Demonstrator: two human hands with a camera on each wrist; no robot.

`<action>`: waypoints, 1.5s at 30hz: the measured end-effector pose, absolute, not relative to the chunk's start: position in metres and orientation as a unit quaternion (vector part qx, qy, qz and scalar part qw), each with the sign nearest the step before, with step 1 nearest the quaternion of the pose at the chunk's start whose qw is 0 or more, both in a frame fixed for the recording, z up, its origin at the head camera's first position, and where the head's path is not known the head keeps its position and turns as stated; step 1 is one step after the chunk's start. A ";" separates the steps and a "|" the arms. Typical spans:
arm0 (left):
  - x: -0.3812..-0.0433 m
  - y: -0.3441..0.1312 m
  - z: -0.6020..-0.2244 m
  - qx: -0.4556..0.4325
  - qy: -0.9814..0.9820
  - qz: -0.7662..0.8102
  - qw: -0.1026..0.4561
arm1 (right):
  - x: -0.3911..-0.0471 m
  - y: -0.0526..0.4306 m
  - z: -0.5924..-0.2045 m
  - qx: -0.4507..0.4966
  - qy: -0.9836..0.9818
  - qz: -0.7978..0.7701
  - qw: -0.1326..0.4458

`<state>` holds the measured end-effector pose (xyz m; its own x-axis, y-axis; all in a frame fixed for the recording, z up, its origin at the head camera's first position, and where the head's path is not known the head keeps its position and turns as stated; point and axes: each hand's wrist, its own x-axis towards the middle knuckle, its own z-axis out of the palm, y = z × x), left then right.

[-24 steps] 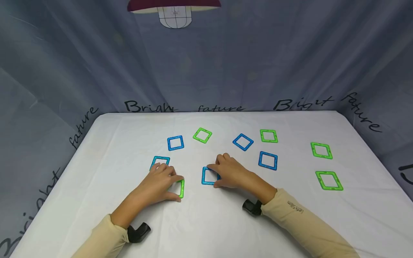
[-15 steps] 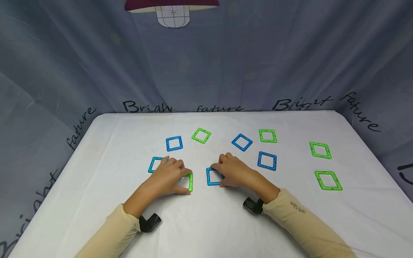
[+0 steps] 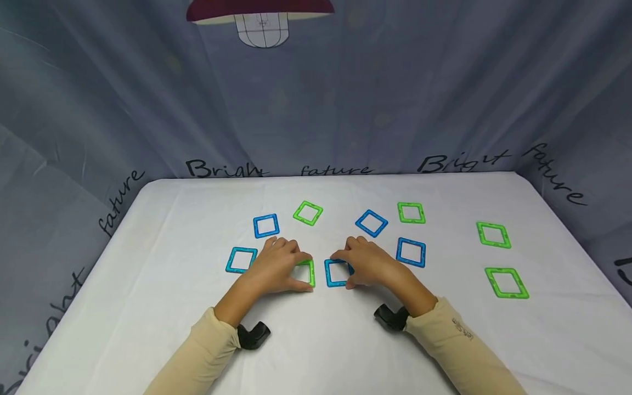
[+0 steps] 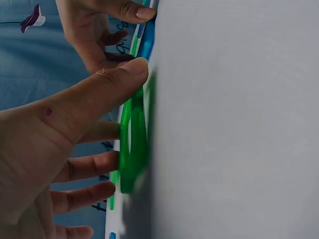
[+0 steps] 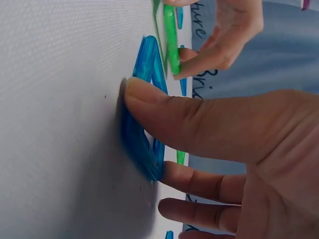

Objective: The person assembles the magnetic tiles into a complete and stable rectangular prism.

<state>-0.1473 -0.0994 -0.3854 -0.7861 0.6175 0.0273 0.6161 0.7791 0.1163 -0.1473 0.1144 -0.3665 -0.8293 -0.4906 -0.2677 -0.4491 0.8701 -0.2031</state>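
Two hollow square magnetic tiles lie close together at the middle of the white table, a small gap between them. My left hand (image 3: 276,266) pinches a green square tile (image 3: 312,274) by its near and far edges, thumb at the near side. In the left wrist view this green tile (image 4: 133,167) sits low against the cloth. Across the gap, my right hand (image 3: 372,263) grips a blue square tile (image 3: 328,274) the same way. The right wrist view has the thumb over the near edge of the blue tile (image 5: 133,134), which is slightly tilted. Fingers hide parts of both tiles.
Beside the left hand lies a light blue tile (image 3: 230,259). Behind the hands are a blue tile (image 3: 255,227), a green tile (image 3: 303,220), a blue tile (image 3: 366,230) and others. Two green tiles, one (image 3: 513,297) nearer, lie far right. A grey curtain (image 3: 316,109) stands behind the table.
My left hand has slid the green tile rightward, narrowing the gap to the blue tile. The right hand and blue tile have shifted slightly right. The light blue tile is now uncovered.
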 end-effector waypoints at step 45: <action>-0.144 -0.089 -0.395 0.339 0.937 0.087 -0.021 | -0.147 0.114 -0.366 -0.277 0.946 -0.071 0.155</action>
